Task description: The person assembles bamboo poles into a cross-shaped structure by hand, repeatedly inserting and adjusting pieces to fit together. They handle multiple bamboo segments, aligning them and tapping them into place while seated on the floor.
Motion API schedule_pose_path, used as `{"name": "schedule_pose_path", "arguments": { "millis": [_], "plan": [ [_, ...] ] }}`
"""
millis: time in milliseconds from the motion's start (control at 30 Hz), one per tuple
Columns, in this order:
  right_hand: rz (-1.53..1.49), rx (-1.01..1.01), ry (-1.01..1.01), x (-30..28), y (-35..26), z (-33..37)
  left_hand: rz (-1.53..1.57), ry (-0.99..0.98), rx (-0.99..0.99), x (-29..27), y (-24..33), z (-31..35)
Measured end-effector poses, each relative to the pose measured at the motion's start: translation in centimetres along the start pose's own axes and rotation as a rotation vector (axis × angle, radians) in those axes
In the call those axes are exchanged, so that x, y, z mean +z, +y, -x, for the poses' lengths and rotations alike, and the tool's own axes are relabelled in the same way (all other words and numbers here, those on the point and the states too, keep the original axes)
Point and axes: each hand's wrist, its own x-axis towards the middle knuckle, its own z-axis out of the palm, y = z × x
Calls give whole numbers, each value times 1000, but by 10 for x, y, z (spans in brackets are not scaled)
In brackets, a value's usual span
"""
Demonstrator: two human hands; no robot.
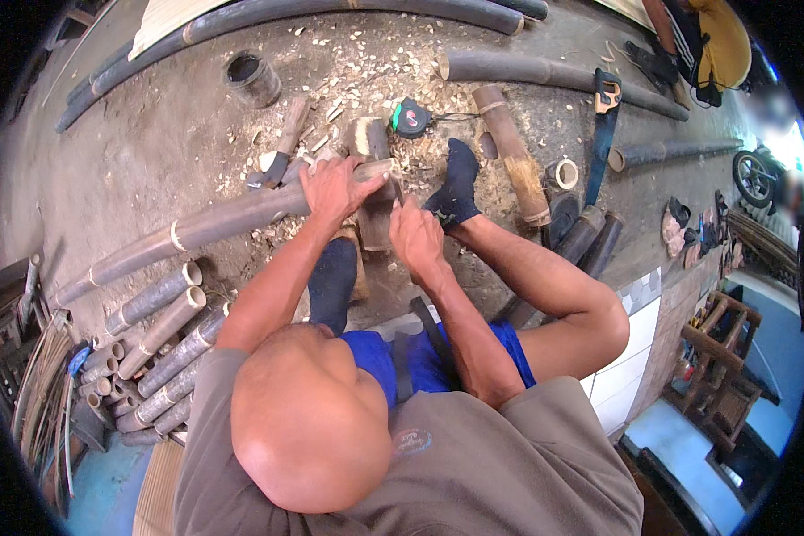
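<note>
My left hand (pixel 332 188) presses on the end of a long dark bamboo pole (pixel 210 223), fingers and thumb spread over it. The pole's pale cut end lies across a shorter, thick bamboo piece (pixel 376 228) between my feet. Closed around a tool with a narrow dark blade (pixel 397 189), my right hand (pixel 417 234) holds it up against the pole's end. Most of that tool is hidden in the fist, so its exact kind is unclear. A hatchet (pixel 293 129) rests beyond my left hand, and a black and green tape measure (pixel 411 118) sits past the pole's end.
Wood chips litter the floor ahead. A dark-mouthed can (pixel 253 80) stands at the far left. To the right are a notched bamboo piece (pixel 514 156), a handsaw (pixel 606 134) and long poles (pixel 545 71). Cut bamboo lengths (pixel 165 330) are piled at left. Another person (pixel 719 45) is far right.
</note>
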Motion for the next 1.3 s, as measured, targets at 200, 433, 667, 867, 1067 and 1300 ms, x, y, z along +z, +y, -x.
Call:
{"name": "schedule_pose_path", "arguments": {
  "millis": [200,433,667,867,1067,1300],
  "plan": [
    [53,73,-165,15,61,68,-68,-152,192,-17,-4,-1],
    [60,83,-77,46,85,81,-168,-105,327,-3,-14,2],
    [280,80,-101,61,112,56,-166,-115,289,-13,-15,3],
    [321,87,-117,58,113,57,-159,-90,283,-9,-16,7],
    [335,47,-80,57,121,57,-143,-115,292,-9,-6,2],
    [382,114,-136,41,106,56,-153,-112,285,-8,-13,5]
  ]
}}
